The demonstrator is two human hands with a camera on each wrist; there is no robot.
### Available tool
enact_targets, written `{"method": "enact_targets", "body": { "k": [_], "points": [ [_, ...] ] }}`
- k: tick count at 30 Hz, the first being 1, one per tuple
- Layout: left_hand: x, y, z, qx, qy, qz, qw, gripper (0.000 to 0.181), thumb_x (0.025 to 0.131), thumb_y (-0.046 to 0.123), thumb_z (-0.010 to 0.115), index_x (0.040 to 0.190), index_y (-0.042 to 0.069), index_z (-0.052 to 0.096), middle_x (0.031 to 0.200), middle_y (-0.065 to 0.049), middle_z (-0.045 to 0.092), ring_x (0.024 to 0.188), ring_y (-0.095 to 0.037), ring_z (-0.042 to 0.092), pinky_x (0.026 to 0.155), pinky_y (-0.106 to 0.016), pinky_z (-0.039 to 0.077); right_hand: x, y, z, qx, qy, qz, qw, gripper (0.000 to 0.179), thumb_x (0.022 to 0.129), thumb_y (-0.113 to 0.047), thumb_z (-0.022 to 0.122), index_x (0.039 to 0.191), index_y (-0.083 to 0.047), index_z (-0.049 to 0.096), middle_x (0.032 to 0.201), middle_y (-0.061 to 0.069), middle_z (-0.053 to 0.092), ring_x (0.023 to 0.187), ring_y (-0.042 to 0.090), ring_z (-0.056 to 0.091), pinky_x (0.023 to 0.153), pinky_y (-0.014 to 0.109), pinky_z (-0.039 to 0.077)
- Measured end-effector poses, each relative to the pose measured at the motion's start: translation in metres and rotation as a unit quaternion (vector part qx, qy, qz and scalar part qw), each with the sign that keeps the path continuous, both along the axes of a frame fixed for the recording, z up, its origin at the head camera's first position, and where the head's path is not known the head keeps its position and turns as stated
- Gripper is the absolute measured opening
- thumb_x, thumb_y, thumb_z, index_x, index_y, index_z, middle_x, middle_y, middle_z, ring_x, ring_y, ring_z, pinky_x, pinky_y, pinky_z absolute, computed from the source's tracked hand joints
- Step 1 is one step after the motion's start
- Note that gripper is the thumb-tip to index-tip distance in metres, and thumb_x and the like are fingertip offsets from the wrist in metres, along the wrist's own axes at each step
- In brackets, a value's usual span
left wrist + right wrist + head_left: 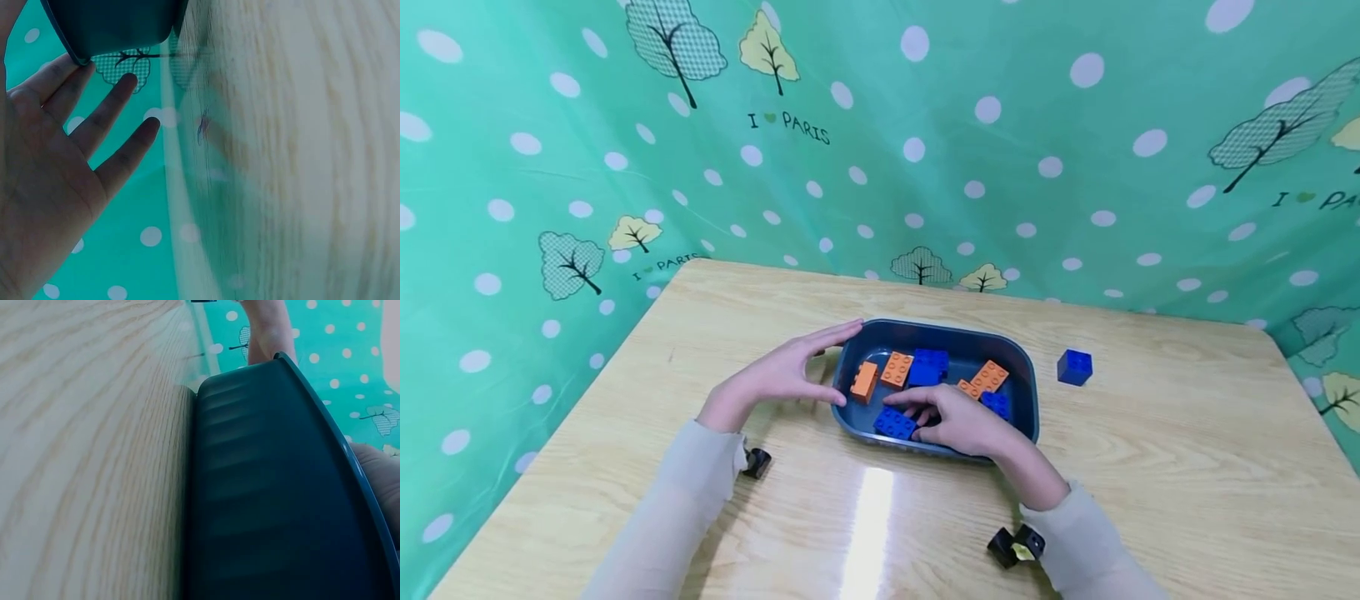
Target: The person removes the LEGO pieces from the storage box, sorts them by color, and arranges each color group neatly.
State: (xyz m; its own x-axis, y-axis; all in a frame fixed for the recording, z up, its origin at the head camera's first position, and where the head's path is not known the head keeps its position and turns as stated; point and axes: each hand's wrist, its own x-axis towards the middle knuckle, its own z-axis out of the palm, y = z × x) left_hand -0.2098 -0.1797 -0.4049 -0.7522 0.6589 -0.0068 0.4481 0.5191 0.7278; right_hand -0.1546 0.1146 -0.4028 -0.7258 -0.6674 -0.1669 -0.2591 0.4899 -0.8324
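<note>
A dark blue rectangular tub [1030,392] on the wooden table holds orange and blue toy building bricks. My left hand [778,371] is at its left end, thumb and fingers spread and fairly straight; fingertips touch the rim in the left wrist view. My right hand [958,417] reaches over the near right side into the tub. Its index finger stretches above a studded blue brick [893,423], and its thumb lies by that brick's right end. Whether it pinches the brick is unclear, as the tub wall [269,487] hides most fingers in the right wrist view.
A single blue brick [1074,367] stands on the table [1165,450], right of the tub. Inside the tub, an orange brick [864,382] is tipped on its side near the left wall. A green patterned cloth [880,150] hangs behind the table.
</note>
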Motion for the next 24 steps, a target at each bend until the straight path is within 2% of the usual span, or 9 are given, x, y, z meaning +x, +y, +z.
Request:
{"method": "enact_targets", "body": {
  "k": [6, 11, 14, 19, 20, 22, 24],
  "points": [
    [-0.0014, -0.0007, 0.0005, 0.001, -0.004, 0.003, 1.0000, 0.105, 0.075, 0.042, 0.086, 0.159, 0.030, 0.024, 0.167, 0.005, 0.020, 0.152, -0.029, 0.026, 0.122, -0.061, 0.023, 0.0006, -0.0006, 0.0029, -0.011, -0.008, -0.021, 0.9997, 0.045, 0.091, 0.008, 0.060, 0.135, -0.004, 0.061, 0.118, 0.012, 0.068, 0.098, 0.017, 0.064, 0.078, 0.024, 0.058],
    [0.0004, -0.0008, 0.0012, -0.002, -0.008, 0.003, 1.0000, 0.105, 0.075, 0.042, 0.086, 0.159, 0.030, 0.024, 0.168, 0.004, 0.020, 0.152, -0.029, 0.027, 0.122, -0.060, 0.023, 0.0014, -0.0040, 0.0020, -0.029, -0.001, -0.037, 0.9989, 0.036, 0.091, 0.001, 0.067, 0.126, -0.006, 0.067, 0.115, 0.009, 0.071, 0.092, 0.014, 0.064, 0.075, 0.021, 0.057],
    [0.0015, -0.0006, 0.0027, -0.002, -0.008, 0.005, 1.0000, 0.105, 0.075, 0.040, 0.086, 0.159, 0.028, 0.025, 0.167, 0.002, 0.021, 0.152, -0.031, 0.028, 0.122, -0.061, 0.023, 0.0008, -0.0061, 0.0012, -0.029, 0.005, -0.042, 0.9987, 0.037, 0.090, -0.001, 0.070, 0.127, -0.005, 0.067, 0.115, 0.008, 0.072, 0.089, 0.012, 0.063, 0.072, 0.020, 0.056],
    [0.0023, -0.0001, 0.0026, 0.000, -0.006, 0.006, 1.0000, 0.104, 0.076, 0.038, 0.087, 0.159, 0.027, 0.026, 0.167, 0.001, 0.022, 0.151, -0.032, 0.030, 0.122, -0.061, 0.023, 0.0003, -0.0032, 0.0002, -0.022, 0.010, -0.020, 0.9995, 0.042, 0.090, 0.002, 0.067, 0.132, -0.002, 0.062, 0.123, 0.013, 0.069, 0.089, 0.011, 0.063, 0.073, 0.019, 0.055],
    [0.0021, 0.0000, 0.0024, 0.000, -0.004, 0.004, 1.0000, 0.104, 0.076, 0.038, 0.086, 0.159, 0.026, 0.026, 0.167, 0.000, 0.022, 0.151, -0.033, 0.030, 0.121, -0.062, 0.023, 0.0005, -0.0021, 0.0002, -0.018, 0.011, -0.014, 0.9997, 0.044, 0.090, 0.003, 0.065, 0.133, -0.002, 0.062, 0.119, 0.012, 0.069, 0.088, 0.010, 0.062, 0.072, 0.019, 0.054],
    [0.0019, -0.0002, 0.0019, -0.002, -0.004, 0.004, 1.0000, 0.103, 0.076, 0.039, 0.086, 0.159, 0.028, 0.025, 0.167, 0.002, 0.022, 0.151, -0.031, 0.029, 0.122, -0.061, 0.023, 0.0005, -0.0010, 0.0001, -0.014, 0.008, -0.002, 0.9999, 0.047, 0.089, 0.006, 0.062, 0.136, -0.004, 0.060, 0.100, 0.009, 0.069, 0.077, 0.009, 0.058, 0.064, 0.018, 0.050],
    [0.0024, -0.0012, 0.0018, -0.004, -0.005, 0.007, 1.0000, 0.104, 0.076, 0.040, 0.086, 0.159, 0.029, 0.025, 0.167, 0.003, 0.022, 0.152, -0.030, 0.028, 0.122, -0.060, 0.023, 0.0005, -0.0014, -0.0006, -0.011, 0.002, 0.009, 0.9999, 0.050, 0.089, 0.008, 0.059, 0.137, -0.006, 0.059, 0.079, 0.002, 0.061, 0.065, 0.008, 0.051, 0.057, 0.017, 0.043]
  ]
}}
